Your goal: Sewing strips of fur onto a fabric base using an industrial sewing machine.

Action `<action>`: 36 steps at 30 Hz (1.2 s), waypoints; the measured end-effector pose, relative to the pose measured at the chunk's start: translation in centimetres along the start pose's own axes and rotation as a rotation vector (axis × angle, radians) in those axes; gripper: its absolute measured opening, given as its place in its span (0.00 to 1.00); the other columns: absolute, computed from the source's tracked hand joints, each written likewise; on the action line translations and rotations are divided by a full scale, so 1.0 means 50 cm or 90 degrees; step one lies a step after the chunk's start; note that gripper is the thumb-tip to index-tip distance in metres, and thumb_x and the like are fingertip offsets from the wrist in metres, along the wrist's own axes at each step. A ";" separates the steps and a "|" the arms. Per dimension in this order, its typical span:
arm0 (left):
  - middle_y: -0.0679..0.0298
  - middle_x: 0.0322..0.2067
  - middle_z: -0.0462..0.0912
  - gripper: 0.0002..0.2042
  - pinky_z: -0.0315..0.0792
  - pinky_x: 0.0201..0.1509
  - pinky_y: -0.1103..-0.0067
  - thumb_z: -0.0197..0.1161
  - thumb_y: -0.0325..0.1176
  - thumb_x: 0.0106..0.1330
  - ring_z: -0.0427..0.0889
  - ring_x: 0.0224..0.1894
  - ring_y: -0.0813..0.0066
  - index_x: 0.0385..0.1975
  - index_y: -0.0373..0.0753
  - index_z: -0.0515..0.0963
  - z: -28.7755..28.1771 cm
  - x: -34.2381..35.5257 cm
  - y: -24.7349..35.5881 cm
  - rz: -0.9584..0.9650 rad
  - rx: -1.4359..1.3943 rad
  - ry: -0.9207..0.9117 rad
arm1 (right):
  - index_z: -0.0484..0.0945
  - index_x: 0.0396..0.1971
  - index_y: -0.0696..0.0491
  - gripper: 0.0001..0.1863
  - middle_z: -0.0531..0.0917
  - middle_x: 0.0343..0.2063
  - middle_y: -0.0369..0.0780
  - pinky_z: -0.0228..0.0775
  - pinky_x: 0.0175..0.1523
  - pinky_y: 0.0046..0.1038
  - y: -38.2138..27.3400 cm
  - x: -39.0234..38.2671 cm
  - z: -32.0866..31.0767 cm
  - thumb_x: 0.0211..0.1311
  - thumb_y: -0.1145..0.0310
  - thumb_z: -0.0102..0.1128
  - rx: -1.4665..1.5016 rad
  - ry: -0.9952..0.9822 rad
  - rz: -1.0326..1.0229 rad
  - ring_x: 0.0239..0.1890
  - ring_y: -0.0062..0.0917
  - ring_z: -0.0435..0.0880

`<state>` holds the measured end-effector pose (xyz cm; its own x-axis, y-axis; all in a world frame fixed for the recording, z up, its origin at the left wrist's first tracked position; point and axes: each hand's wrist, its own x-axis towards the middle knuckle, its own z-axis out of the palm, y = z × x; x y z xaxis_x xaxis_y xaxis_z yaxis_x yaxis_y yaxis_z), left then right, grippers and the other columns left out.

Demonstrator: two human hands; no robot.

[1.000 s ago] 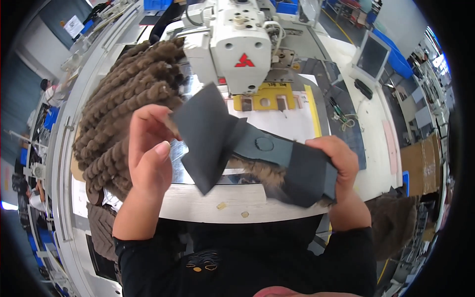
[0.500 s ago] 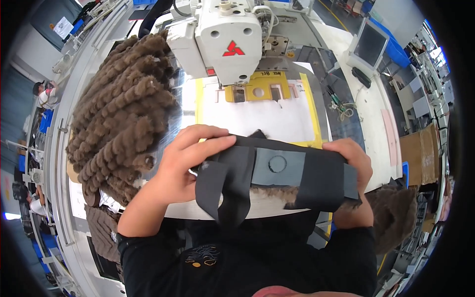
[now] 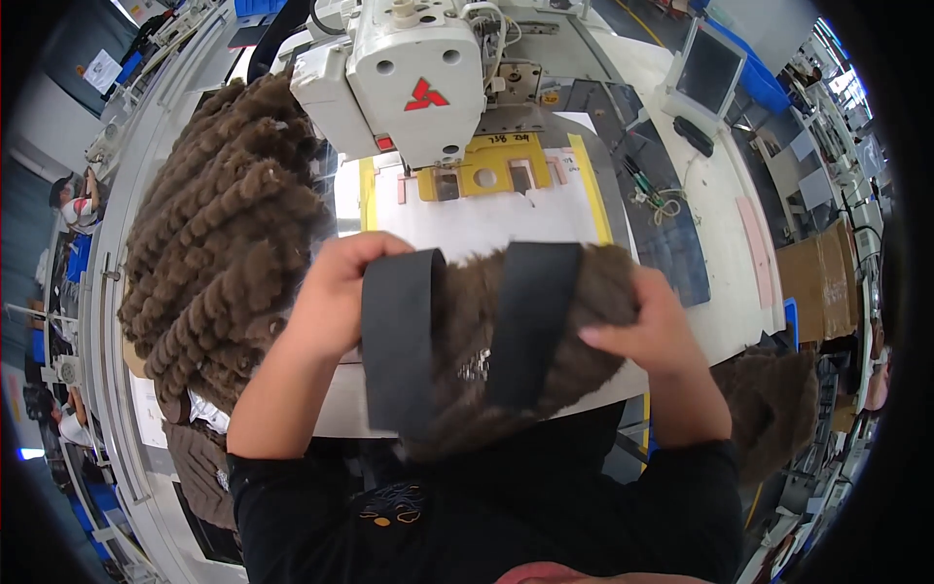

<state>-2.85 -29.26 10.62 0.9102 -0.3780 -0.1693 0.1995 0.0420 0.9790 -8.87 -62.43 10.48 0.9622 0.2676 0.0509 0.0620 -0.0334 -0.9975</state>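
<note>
Between my two hands, over the near edge of the machine table, is a brown furry fabric piece with two wide black straps across it. My left hand grips its left end beside the left black strap; some of those fingers are hidden behind it. My right hand holds the right end, thumb on the fur and fingers behind. A small silvery patch shows on the fur between the straps. Just beyond stands a white sewing machine over a yellow template with cut-outs.
A tall pile of brown furry pieces lies on the left. At the right are green-handled snips, a black handheld object and a screen. More brown fur hangs beyond the table's right edge. Other people sit far left.
The piece has been turned over: its grey patch and black backing faced up before, now the fur and straps do. My right hand has shifted left and its thumb has come over the front.
</note>
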 end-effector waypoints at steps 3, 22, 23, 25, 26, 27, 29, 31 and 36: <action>0.65 0.29 0.86 0.04 0.76 0.39 0.81 0.64 0.23 0.67 0.82 0.34 0.82 0.36 0.29 0.84 0.031 0.065 -0.046 -0.147 -0.076 0.082 | 0.77 0.57 0.61 0.26 0.87 0.44 0.38 0.76 0.54 0.27 0.100 0.052 -0.025 0.57 0.74 0.72 0.070 -0.015 0.147 0.47 0.20 0.84; 0.60 0.28 0.87 0.11 0.74 0.38 0.76 0.66 0.32 0.68 0.80 0.32 0.80 0.39 0.28 0.85 -0.072 0.179 -0.109 -0.021 0.318 0.267 | 0.86 0.40 0.57 0.16 0.86 0.36 0.51 0.77 0.50 0.41 0.150 0.215 -0.037 0.54 0.77 0.54 -0.477 0.001 0.036 0.42 0.49 0.84; 0.61 0.26 0.86 0.13 0.74 0.36 0.75 0.67 0.35 0.69 0.80 0.29 0.79 0.35 0.27 0.85 -0.075 0.177 -0.101 -0.050 0.360 0.281 | 0.85 0.39 0.57 0.15 0.85 0.32 0.52 0.77 0.45 0.40 0.157 0.212 -0.053 0.52 0.77 0.55 -0.493 0.033 0.030 0.36 0.49 0.84; 0.60 0.24 0.86 0.14 0.74 0.35 0.74 0.67 0.36 0.69 0.80 0.28 0.78 0.33 0.27 0.84 -0.092 0.184 -0.099 -0.084 0.406 0.297 | 0.85 0.37 0.59 0.12 0.84 0.27 0.50 0.75 0.39 0.35 0.164 0.204 -0.090 0.55 0.75 0.58 -0.507 0.062 0.067 0.30 0.38 0.83; 0.60 0.23 0.85 0.14 0.74 0.34 0.74 0.67 0.36 0.69 0.80 0.27 0.77 0.31 0.27 0.84 -0.095 0.188 -0.099 -0.118 0.453 0.310 | 0.85 0.36 0.60 0.10 0.83 0.22 0.47 0.72 0.34 0.30 0.166 0.202 -0.099 0.57 0.73 0.61 -0.519 0.094 0.105 0.24 0.28 0.81; 0.58 0.21 0.84 0.16 0.75 0.32 0.71 0.68 0.38 0.68 0.81 0.24 0.74 0.28 0.27 0.83 -0.091 0.188 -0.097 -0.088 0.425 0.305 | 0.86 0.34 0.59 0.10 0.83 0.22 0.49 0.72 0.35 0.33 0.151 0.201 -0.101 0.54 0.73 0.60 -0.501 0.119 0.140 0.25 0.38 0.82; 0.57 0.21 0.84 0.16 0.75 0.33 0.70 0.68 0.38 0.68 0.81 0.24 0.72 0.27 0.27 0.83 -0.090 0.197 -0.090 -0.098 0.452 0.297 | 0.86 0.34 0.59 0.09 0.83 0.22 0.48 0.72 0.34 0.33 0.159 0.208 -0.121 0.55 0.72 0.62 -0.498 0.140 0.136 0.24 0.35 0.82; 0.56 0.21 0.84 0.17 0.75 0.33 0.69 0.68 0.39 0.67 0.82 0.24 0.70 0.27 0.27 0.82 -0.096 0.215 -0.092 -0.106 0.478 0.287 | 0.85 0.31 0.60 0.08 0.82 0.18 0.42 0.69 0.31 0.29 0.173 0.217 -0.141 0.57 0.71 0.64 -0.499 0.178 0.095 0.22 0.22 0.78; 0.52 0.22 0.84 0.17 0.76 0.34 0.68 0.69 0.39 0.67 0.84 0.26 0.62 0.28 0.27 0.83 -0.124 0.263 -0.107 -0.133 0.527 0.300 | 0.84 0.29 0.61 0.13 0.82 0.19 0.43 0.70 0.33 0.32 0.170 0.268 -0.170 0.61 0.64 0.67 -0.521 0.177 0.165 0.23 0.27 0.80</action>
<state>10.32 -28.72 2.47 0.9734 0.1115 -0.2002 0.2185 -0.7147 0.6644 6.80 -67.32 3.13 0.9951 -0.0820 -0.0552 -0.0983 -0.7635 -0.6383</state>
